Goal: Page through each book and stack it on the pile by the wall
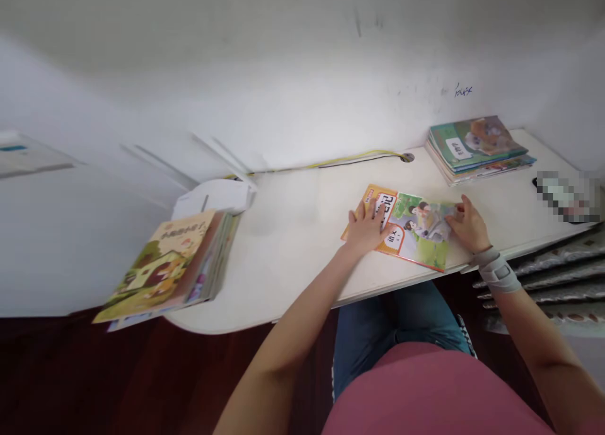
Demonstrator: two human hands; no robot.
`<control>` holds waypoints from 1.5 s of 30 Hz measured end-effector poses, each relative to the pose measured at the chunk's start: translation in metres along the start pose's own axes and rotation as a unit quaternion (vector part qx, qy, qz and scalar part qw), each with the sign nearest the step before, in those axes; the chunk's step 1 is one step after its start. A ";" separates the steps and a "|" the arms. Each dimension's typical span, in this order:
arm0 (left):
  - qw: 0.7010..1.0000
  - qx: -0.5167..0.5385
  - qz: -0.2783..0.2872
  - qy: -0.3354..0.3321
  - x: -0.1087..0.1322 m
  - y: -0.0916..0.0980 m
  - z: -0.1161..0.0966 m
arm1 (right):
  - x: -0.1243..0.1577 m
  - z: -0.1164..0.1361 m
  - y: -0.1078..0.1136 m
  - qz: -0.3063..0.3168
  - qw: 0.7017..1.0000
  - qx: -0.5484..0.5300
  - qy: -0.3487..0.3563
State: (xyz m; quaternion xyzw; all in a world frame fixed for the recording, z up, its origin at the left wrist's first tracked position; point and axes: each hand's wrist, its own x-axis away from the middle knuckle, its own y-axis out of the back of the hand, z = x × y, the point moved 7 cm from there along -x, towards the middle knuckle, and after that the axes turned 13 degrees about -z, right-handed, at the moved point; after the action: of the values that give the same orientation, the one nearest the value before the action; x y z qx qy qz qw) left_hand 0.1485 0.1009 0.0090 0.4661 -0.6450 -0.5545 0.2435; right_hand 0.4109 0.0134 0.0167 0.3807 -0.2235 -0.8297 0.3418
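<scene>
A book (420,224) with an orange, white and green cover lies closed and slanted near the front edge of the desk. My left hand (366,228) rests flat on its orange end, fingers spread, covering part of the printed title. At the opposite end my right hand (467,226) has its thumb and forefinger on the edge of the cover, and the other fingers curl above it. A light wristband is around my right wrist. Whether anything lies under the book cannot be seen.
A stack of books (479,145) stands at the back right against the wall. Another book stack (174,265) overhangs the desk's left end. Cables (331,162) run along the wall to a hole. A blurred-out object (564,195) lies far right, above several dark, patterned edges.
</scene>
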 end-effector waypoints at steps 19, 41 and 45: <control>0.979 0.026 -0.061 0.191 -0.101 0.007 0.080 | -0.055 0.018 -0.063 0.083 0.981 0.169 0.038; 0.980 -0.141 -0.090 0.107 -0.043 0.032 0.022 | -0.078 0.063 -0.121 0.077 0.987 0.111 0.087; 0.988 -0.089 -0.047 0.116 -0.035 0.000 -0.008 | -0.085 0.060 -0.114 0.093 0.984 0.125 0.083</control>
State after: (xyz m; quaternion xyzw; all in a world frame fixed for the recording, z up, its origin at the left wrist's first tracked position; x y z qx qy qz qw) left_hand 0.1708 0.1270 0.0178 0.5336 -0.5381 -0.5622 0.3311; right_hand 0.3588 0.1587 0.0222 0.4658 -0.3308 -0.7250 0.3847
